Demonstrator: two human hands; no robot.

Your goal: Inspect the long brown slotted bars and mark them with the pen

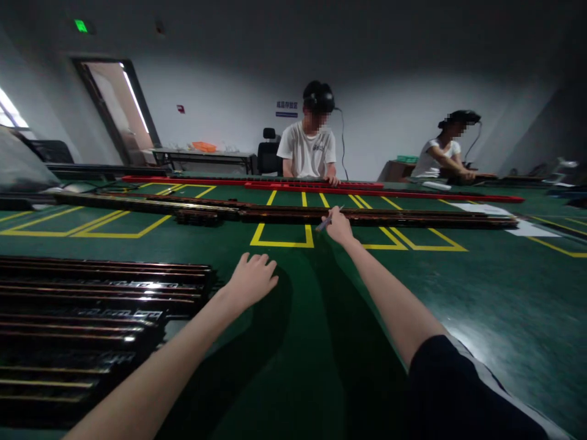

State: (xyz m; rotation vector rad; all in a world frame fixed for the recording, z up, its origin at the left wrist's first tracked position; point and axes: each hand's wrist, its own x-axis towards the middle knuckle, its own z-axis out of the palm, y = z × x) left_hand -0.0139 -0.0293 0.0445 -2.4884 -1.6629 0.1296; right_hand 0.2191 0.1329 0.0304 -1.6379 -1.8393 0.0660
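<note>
While the right hand (339,227) reaches forward in the head view, its fingers are closed around a slender tool (323,224), which slants down towards the left. That hand overlaps the near edge of the long dark strips (413,219) lying across the green table (458,293); whether it touches them, I cannot tell. The left hand (251,278) is released and holds nothing visible, palm down, its fingers loosely bent and slightly apart. It is nearer the wearer than the right hand, over or on the table; contact is unclear. To its left lies a stack of dark bars (92,293) with shiny edges. Yellow lines (282,244) mark the table. Beyond the strips run red rails (449,195), with a person (308,150) behind them and another person (435,160) farther right.
</note>
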